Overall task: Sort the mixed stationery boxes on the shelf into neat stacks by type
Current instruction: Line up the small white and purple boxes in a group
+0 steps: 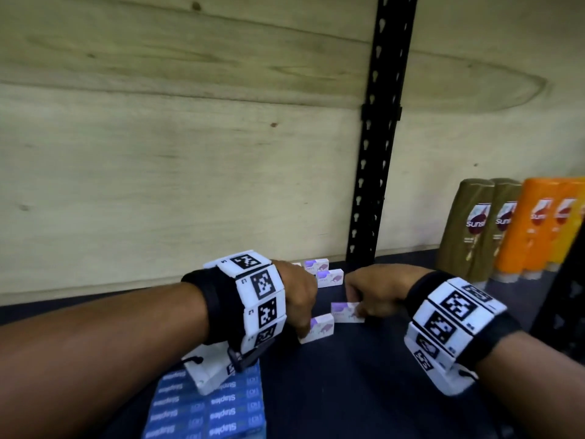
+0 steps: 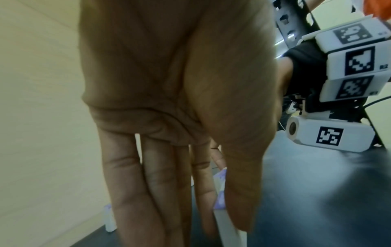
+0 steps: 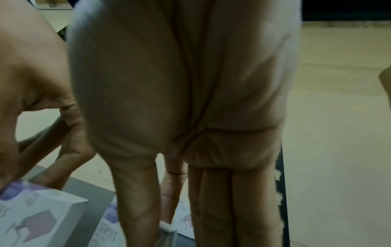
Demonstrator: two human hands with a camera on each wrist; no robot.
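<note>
1. Nearest the viewer, at the front left of the dark shelf (image 1: 364, 391), blue staples boxes (image 1: 209, 407) lie flat in a tidy block, labels facing up. They look already grouped by type, judging from how evenly they sit.

2. Just above that block, the left hand (image 1: 297, 296) reaches down to a white-and-purple staples box (image 1: 318, 327) that stands on its long edge. The left wrist view shows the fingers (image 2: 135, 183) straight and close together, with the thumb opposite; the box sits between thumb and fingers. Whether they squeeze it or only touch it cannot be told. Holding it from above probably keeps it upright for moving.

3. Just to the right, the right hand (image 1: 370, 293) comes down on a second white-and-purple box (image 1: 346, 312). The right wrist view shows the thumb and the fingers (image 3: 232, 200) pointing down on either side of this box, which lies between them; the grip looks like a light pinch, though the fingertips are hidden.

4. The two boxes stand near each other but apart, likely being brought together as one type.

5. Farther back, by the wooden back wall, more white-and-purple boxes (image 1: 326, 274) stand on edge, one behind another. This seems the place where this type collects.

6. Far right, beyond the black shelf upright (image 1: 373, 172), shampoo bottles (image 1: 506, 229) in brown and orange stand in a row, apart from the task.
</note>
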